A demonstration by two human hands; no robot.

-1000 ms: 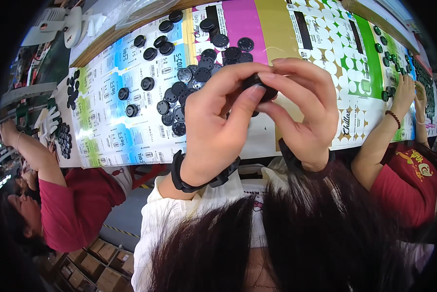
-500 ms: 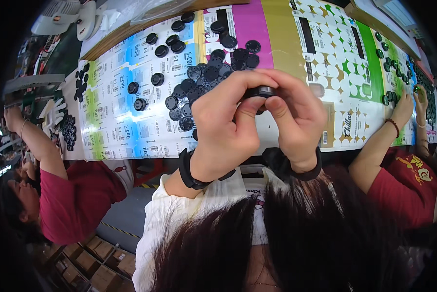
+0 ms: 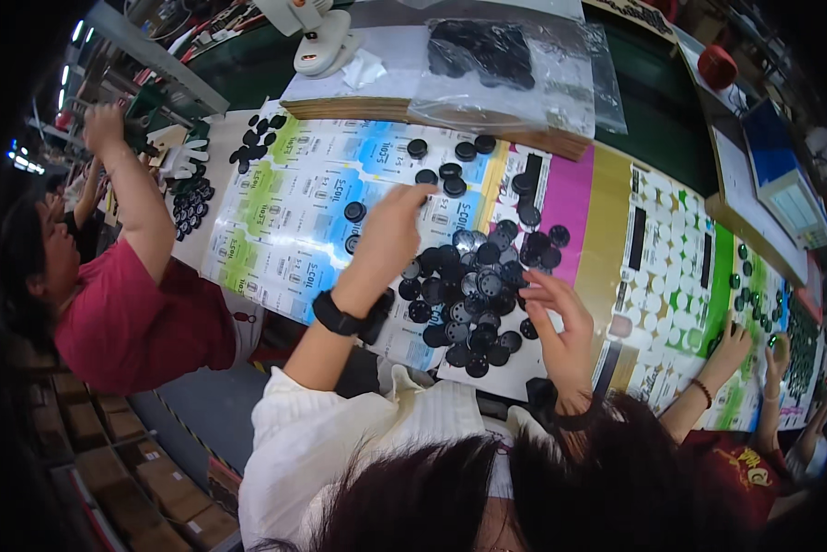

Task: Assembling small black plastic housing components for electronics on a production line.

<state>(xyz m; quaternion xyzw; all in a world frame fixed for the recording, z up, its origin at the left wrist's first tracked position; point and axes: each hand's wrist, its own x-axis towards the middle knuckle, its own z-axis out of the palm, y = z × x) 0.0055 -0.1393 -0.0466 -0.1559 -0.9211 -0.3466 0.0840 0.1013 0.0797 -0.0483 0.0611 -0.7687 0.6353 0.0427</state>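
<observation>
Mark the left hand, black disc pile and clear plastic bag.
Left hand [image 3: 387, 239]: head view, back of the hand.
Black disc pile [image 3: 489, 284]: head view, disc near its middle.
Clear plastic bag [image 3: 544, 99]: head view, clear film.

The left hand [image 3: 387, 237] reaches over the sheet-covered surface [image 3: 317, 198], fingertips beside small black caps [image 3: 453, 188]. The right hand [image 3: 565, 327], fingers parted, is at the right edge of a heap of black discs [image 3: 473, 287]. A clear plastic bag [image 3: 560, 103] lies beyond.

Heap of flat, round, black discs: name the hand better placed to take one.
Right hand, probably: its fingers are at the right edge of the heap, while the left hand is farther off, near thicker, round, black pieces.
</observation>
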